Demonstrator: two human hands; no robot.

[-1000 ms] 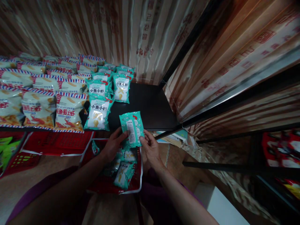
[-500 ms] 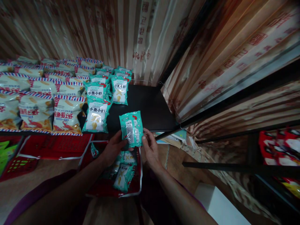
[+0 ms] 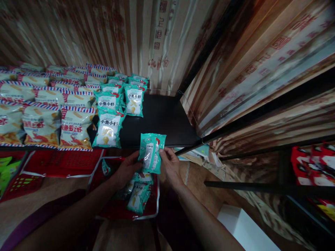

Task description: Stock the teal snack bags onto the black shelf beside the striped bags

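A teal snack bag [image 3: 152, 153], its printed back side facing me, is held up between both hands just in front of the shelf edge. My right hand [image 3: 170, 164] grips its right side, thumb on the front. At the left edge my left hand [image 3: 128, 169] is closed on the bag, some fingers hidden behind it. Below, a red shopping basket [image 3: 157, 195] contains more teal snack bags [image 3: 137, 197]. On the black shelf [image 3: 164, 115], upright teal bags [image 3: 108, 129] stand in two rows, fronts toward me.
Cream snack bags [image 3: 75, 129] with striped edges fill the left of the shelf. Other red baskets [image 3: 62, 164] sit beneath it. Black shelf posts [image 3: 209, 48] and a patterned curtain [image 3: 146, 42] border the right and back. A white box [image 3: 243, 226] stands lower right.
Both hands have shifted the held teal bag slightly right and down toward me. The shelf rows and basket contents look the same.
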